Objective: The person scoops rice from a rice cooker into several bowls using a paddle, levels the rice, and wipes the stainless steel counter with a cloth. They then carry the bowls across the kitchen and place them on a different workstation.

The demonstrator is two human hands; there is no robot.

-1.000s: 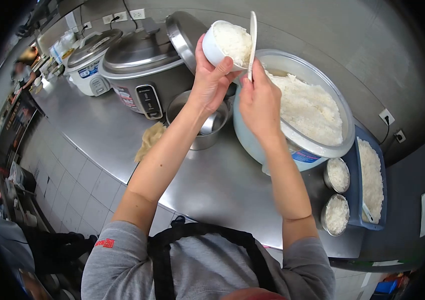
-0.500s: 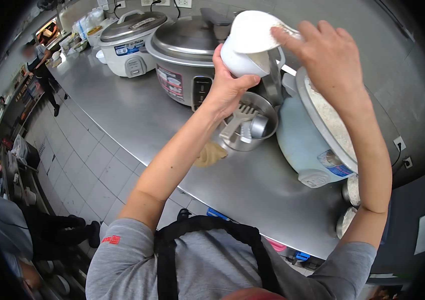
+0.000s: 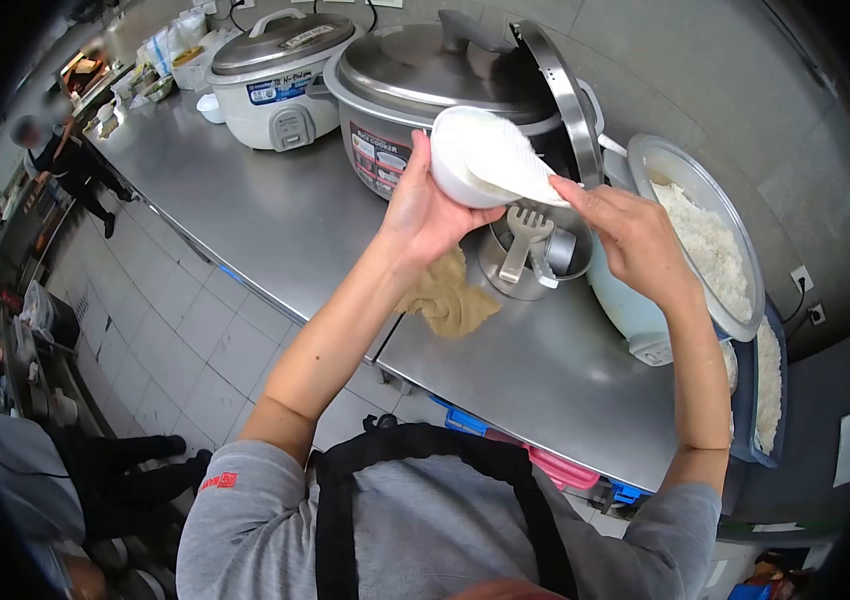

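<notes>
My left hand (image 3: 411, 212) is wrapped round the side of a white bowl (image 3: 457, 182), thumb below and fingers at its far edge. Over the bowl's mouth lies a white rice paddle (image 3: 507, 160), its broad blade hiding most of what is inside. My right hand (image 3: 637, 238) grips the paddle by its handle end. Just beneath the hands stands a metal pot (image 3: 517, 285) with a pale slotted utensil (image 3: 525, 240) and a small metal cup in it. To the right, an uncovered rice cooker (image 3: 617, 300) holds white rice (image 3: 707, 246).
A tan cloth (image 3: 453, 300) lies on the steel counter (image 3: 535, 370). Behind the bowl stand a large lidded rice cooker (image 3: 385, 110) and a leaning metal lid (image 3: 567, 95). A smaller white cooker (image 3: 280, 105) sits left. Two people are across the aisle; another stands at lower left.
Both hands have come down and nearer with the bowl and paddle. The paddle's blade now lies lower across the bowl. My view has shifted, showing more of the rice on the right.
</notes>
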